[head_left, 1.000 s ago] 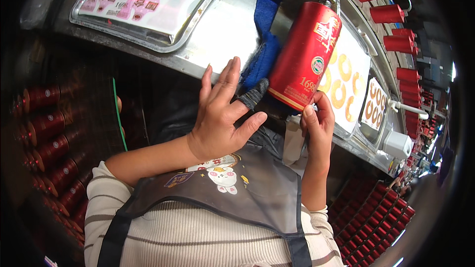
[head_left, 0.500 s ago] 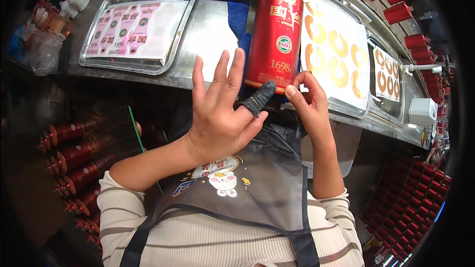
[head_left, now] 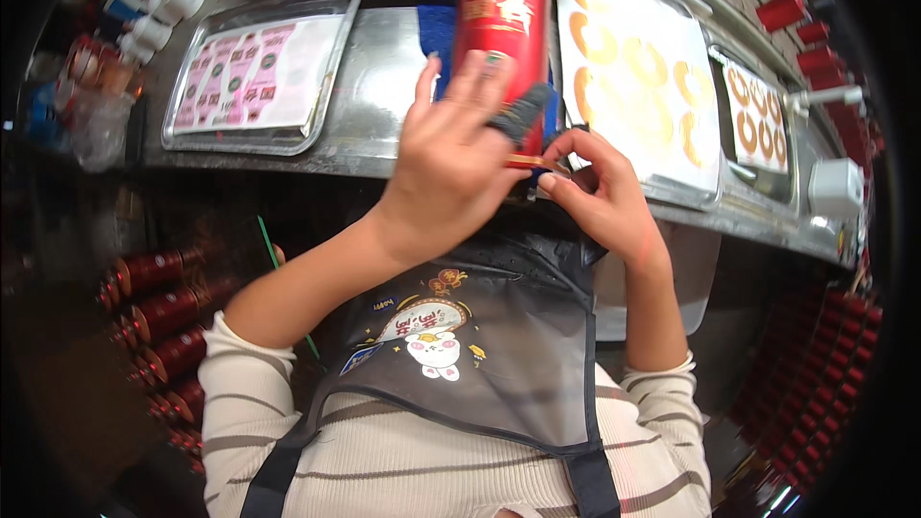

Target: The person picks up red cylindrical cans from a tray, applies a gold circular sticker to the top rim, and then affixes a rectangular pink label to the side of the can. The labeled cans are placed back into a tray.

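Note:
A glossy red bottle with gold lettering lies on a blue cloth, its base toward me. My left hand rests over the lower half of the bottle, fingers stretched out along it. A dark knitted finger cover sits on one of its fingers. At the right side of the gold-rimmed base, my right hand has thumb and forefinger closed around the bottle's edge. Motion blurs the left fingers, which hide the bottle's label.
On the left of the metal bench is a tray with pink-and-white printed sheets. To the right lie sheets of gold ring-shaped stickers and a white container. Red bottles are stacked below left, with more at right.
My left hand has come right and down onto the bottle; before, its fingers were spread beside it. The bottle appears slightly further left in view. My right hand stays at the base.

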The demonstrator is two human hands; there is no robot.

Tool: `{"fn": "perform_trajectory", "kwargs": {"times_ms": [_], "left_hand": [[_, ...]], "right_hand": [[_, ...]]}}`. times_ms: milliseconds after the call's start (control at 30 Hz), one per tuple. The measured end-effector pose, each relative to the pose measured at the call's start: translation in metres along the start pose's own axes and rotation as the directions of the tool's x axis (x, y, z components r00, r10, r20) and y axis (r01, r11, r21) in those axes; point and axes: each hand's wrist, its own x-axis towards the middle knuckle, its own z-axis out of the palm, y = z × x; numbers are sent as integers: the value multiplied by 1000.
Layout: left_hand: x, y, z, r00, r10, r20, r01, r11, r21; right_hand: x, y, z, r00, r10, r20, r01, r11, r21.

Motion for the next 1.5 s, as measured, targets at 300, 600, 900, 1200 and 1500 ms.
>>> {"fn": "perform_trajectory", "kwargs": {"times_ms": [300,600,900,1200,1500], "left_hand": [[-68,-13,-7,980,-201,-9,198,971,-136],[-50,-8,-9,999,-16,29,16,1000,-4],[-7,14,-9,988,117,105,-133,977,169],[-19,-6,5,991,-108,-82,99,989,-107],[-63,-13,-9,993,-120,-2,120,992,-28]], "right_hand": [[-4,-16,-16,978,160,133,-188,952,241],[-1,1,-13,990,120,78,-140,934,328],[4,3,-10,986,133,105,-161,930,330],[4,-6,-6,997,62,47,-71,969,236],[-8,-24,-8,990,141,10,-138,948,286]]}}
